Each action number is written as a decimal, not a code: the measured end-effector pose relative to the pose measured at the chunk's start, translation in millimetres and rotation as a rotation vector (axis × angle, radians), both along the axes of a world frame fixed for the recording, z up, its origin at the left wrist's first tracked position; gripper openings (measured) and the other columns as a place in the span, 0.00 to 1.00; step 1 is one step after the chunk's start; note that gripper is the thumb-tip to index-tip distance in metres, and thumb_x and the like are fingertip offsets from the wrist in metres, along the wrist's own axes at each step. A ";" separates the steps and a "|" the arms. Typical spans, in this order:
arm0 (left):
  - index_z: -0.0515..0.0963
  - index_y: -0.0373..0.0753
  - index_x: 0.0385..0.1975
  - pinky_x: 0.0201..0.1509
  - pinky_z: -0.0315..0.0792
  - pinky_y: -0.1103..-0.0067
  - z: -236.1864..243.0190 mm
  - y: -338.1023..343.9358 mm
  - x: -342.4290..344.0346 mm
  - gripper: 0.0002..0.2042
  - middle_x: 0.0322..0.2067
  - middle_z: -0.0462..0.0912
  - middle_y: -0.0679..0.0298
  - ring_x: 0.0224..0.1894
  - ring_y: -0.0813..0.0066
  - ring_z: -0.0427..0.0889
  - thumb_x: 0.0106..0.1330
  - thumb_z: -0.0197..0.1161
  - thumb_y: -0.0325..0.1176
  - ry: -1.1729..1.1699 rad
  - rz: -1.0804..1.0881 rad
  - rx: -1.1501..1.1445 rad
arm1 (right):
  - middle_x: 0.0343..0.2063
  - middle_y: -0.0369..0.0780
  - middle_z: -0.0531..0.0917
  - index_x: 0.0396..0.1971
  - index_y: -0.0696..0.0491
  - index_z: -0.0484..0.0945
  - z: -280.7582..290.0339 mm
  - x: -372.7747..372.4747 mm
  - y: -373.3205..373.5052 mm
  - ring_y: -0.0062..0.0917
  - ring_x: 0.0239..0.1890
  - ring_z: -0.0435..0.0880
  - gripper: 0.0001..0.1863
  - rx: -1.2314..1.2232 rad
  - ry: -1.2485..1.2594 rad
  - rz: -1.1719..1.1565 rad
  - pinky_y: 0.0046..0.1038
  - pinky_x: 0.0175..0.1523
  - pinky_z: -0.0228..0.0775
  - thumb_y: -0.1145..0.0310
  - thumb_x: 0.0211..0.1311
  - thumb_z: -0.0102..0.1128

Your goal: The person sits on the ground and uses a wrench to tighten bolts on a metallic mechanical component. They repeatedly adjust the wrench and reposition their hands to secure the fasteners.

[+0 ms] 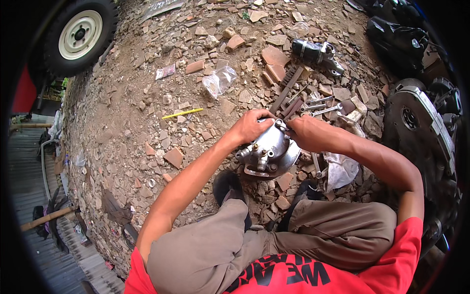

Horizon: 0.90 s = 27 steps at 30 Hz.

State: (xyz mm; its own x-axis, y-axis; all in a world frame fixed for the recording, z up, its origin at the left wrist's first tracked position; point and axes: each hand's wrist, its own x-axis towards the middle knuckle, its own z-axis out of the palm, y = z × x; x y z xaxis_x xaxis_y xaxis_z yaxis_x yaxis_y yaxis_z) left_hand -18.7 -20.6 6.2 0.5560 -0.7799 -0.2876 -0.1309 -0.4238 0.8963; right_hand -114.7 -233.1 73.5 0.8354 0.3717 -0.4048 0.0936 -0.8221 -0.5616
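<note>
Here, we list one silver metal pump housing (269,142) with threaded fittings and a broad flange, set on the rubble (142,132) just ahead of the dark shoes (228,186). It lies directly beneath and between the fingers of both hands. Left hand (253,126): fingers partly curled, gripping the upper left of the housing, thumb laid along it. Right hand (308,133): fingers folded inward near a fist, at the upper right edge beside a small fitting (280,123); we cannot tell what, if anything, they pinch, for the hand hides it.

Adjacent items: several combination wrenches (327,110), grouped just beyond the right hand; one further wrench (316,165), near the flange; one soiled white rag (341,171), to the right. Farther out we record a black cylindrical motor with metal bracket (316,53), a clear plastic bag (219,81) and a slim yellow strip (182,113).
</note>
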 end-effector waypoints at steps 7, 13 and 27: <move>0.84 0.35 0.46 0.53 0.75 0.74 -0.9 6.4 -1.3 0.15 0.40 0.87 0.55 0.44 0.70 0.85 0.68 0.61 0.38 -0.039 0.040 -0.011 | 0.30 0.58 0.83 0.36 0.64 0.80 19.9 0.3 -9.4 0.52 0.38 0.85 0.12 0.024 0.054 -0.270 0.48 0.43 0.74 0.69 0.71 0.53; 0.83 0.35 0.47 0.54 0.75 0.74 5.7 1.2 -1.0 0.16 0.41 0.87 0.57 0.45 0.71 0.84 0.67 0.62 0.38 -0.012 0.002 0.026 | 0.37 0.53 0.85 0.49 0.60 0.81 -12.2 7.0 -27.8 0.49 0.40 0.85 0.13 0.097 -0.085 -0.066 0.44 0.46 0.75 0.68 0.72 0.55; 0.83 0.35 0.49 0.54 0.75 0.75 3.8 6.2 1.7 0.17 0.43 0.87 0.59 0.45 0.74 0.83 0.64 0.65 0.38 0.029 -0.002 0.041 | 0.38 0.42 0.85 0.53 0.47 0.83 -35.4 49.1 -48.5 0.39 0.45 0.83 0.15 0.079 -0.236 0.325 0.40 0.51 0.73 0.62 0.71 0.59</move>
State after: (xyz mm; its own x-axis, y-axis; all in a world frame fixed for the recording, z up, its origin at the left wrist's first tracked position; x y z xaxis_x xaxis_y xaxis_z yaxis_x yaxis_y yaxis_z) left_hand -17.0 -14.5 10.0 0.5457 -0.7681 -0.3349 -0.1063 -0.4599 0.8816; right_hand -65.6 -281.6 38.1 0.7361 0.6537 -0.1755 0.4749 -0.6836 -0.5542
